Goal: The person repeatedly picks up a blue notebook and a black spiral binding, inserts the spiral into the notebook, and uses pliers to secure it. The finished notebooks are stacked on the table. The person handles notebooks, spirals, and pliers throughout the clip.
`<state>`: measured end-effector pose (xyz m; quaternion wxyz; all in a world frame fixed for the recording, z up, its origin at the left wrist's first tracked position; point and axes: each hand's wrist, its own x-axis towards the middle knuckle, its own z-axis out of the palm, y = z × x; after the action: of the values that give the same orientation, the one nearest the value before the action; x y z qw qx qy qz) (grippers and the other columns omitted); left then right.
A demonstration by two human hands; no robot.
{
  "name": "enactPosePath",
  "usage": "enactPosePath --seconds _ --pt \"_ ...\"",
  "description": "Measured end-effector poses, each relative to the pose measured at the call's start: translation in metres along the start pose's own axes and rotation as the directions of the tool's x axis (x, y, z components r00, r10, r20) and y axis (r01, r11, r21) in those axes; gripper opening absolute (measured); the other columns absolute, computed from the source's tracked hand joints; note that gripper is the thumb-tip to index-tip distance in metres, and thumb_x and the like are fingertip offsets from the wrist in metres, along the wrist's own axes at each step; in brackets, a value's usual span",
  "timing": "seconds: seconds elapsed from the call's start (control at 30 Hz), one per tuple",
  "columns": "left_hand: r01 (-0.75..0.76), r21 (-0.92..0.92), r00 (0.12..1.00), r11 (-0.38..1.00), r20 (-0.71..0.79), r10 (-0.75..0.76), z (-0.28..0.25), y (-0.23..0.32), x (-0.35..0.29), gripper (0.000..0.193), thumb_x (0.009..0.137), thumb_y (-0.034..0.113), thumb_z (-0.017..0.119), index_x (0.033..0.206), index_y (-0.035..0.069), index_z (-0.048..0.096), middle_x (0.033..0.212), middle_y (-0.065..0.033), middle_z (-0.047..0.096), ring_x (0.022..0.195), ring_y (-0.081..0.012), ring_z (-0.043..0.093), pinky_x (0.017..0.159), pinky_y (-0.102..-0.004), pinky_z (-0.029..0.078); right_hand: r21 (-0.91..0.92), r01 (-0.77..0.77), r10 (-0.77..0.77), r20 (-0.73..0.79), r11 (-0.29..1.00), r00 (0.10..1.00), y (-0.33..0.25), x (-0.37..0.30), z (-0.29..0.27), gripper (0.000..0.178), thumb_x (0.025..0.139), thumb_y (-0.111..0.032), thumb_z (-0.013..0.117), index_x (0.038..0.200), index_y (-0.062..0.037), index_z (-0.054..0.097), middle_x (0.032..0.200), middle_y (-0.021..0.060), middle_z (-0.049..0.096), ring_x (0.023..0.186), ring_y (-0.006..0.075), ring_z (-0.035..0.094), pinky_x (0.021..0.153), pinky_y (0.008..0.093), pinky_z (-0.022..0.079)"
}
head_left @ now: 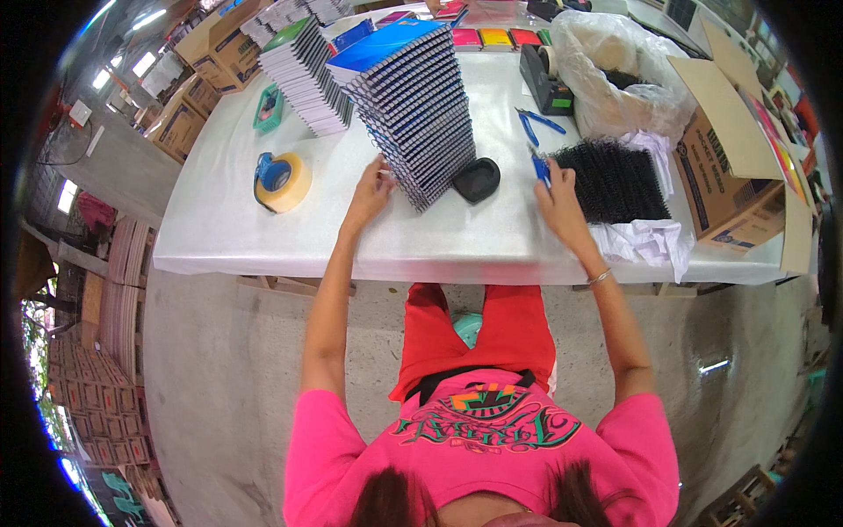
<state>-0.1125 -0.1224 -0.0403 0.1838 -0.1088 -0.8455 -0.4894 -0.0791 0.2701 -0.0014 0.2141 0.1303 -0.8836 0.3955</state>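
Note:
A tall stack of spiral-bound notebooks [421, 114] with a blue cover on top stands in front of me, leaning slightly. Beside its lower left edge is my left hand [373, 191], fingers apart and partly curled, with nothing visible in it. My right hand [559, 195] is closed round a blue-handled tool [541, 167] that looks like small pliers; its lower part is hidden by the fingers. Just beyond lie other blue-handled pliers [529, 127]. A round black dish [477, 181] rests between the stack and my right hand. Right of that hand lies a pile of black plastic binding coils [615, 180].
A tape roll [290, 183] sits left on the white-covered table [211, 220]. Behind are another notebook stack [307, 79], a green tray [269, 110] and a black tape dispenser [546, 81]. An open carton [724, 180] and a clear plastic bag [650, 105] stand right.

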Motion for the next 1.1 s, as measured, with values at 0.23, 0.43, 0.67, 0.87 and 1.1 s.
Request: enactPosePath --seconds 0.23,0.43,0.67,0.87,1.1 --pt "-0.075 -0.175 0.883 0.982 -0.468 -0.016 -0.017 0.141 0.006 0.047 0.106 0.032 0.046 0.14 0.0 0.045 0.107 -0.0087 0.057 0.093 -0.0155 0.054 0.083 -0.0297 0.046 0.695 -0.663 0.32 0.584 0.28 0.746 -0.056 0.062 -0.056 0.031 0.1 -0.033 0.048 0.1 -0.0028 0.053 0.088 0.0082 0.053 0.079 0.0192 0.059 0.08 0.036 0.055" --pt "-0.238 -0.065 0.827 0.969 -0.537 0.167 -0.024 0.228 0.026 0.045 0.106 0.037 0.045 0.133 0.002 0.05 0.109 -0.0086 0.057 0.092 -0.0146 0.054 0.087 -0.0308 0.045 0.588 -0.238 -0.017 0.394 0.773 0.919 -0.113 0.093 -0.054 0.047 0.101 -0.039 0.05 0.121 0.0029 0.054 0.091 0.0128 0.059 0.088 0.0187 0.058 0.081 0.0357 0.05" --pt "-0.219 0.017 0.81 0.976 -0.555 0.191 -0.02 0.238 0.04 0.033 0.1 0.026 0.059 0.121 0.001 0.06 0.108 -0.0086 0.063 0.089 -0.0139 0.059 0.078 -0.0274 0.05 0.114 0.432 -0.44 0.055 0.895 0.896 -0.171 0.098 -0.038 0.046 0.098 -0.041 0.055 0.129 -0.0073 0.053 0.12 0.0246 0.058 0.098 0.0404 0.058 0.086 0.0488 0.046" --pt "-0.263 -0.064 0.774 0.963 -0.609 0.171 -0.011 0.243 0.042 0.025 0.097 0.018 0.064 0.116 0.001 0.067 0.098 -0.0063 0.068 0.081 -0.0104 0.062 0.071 -0.0233 0.05 -0.205 0.574 -0.598 -0.081 0.793 0.797 -0.183 0.106 -0.033 0.045 0.094 -0.044 0.06 0.13 -0.0173 0.056 0.127 0.0222 0.057 0.1 0.0408 0.057 0.084 0.0512 0.045" --pt "-0.271 -0.071 0.747 0.96 -0.645 0.163 -0.009 0.239 0.042 0.024 0.097 0.018 0.065 0.114 0.002 0.07 0.095 -0.0054 0.069 0.08 -0.0091 0.062 0.071 -0.0229 0.05 -0.281 0.571 -0.615 -0.095 0.771 0.783 -0.191 0.105 -0.033 0.046 0.093 -0.047 0.061 0.128 -0.0164 0.058 0.125 0.0211 0.058 0.102 0.0373 0.057 0.085 0.0474 0.044"
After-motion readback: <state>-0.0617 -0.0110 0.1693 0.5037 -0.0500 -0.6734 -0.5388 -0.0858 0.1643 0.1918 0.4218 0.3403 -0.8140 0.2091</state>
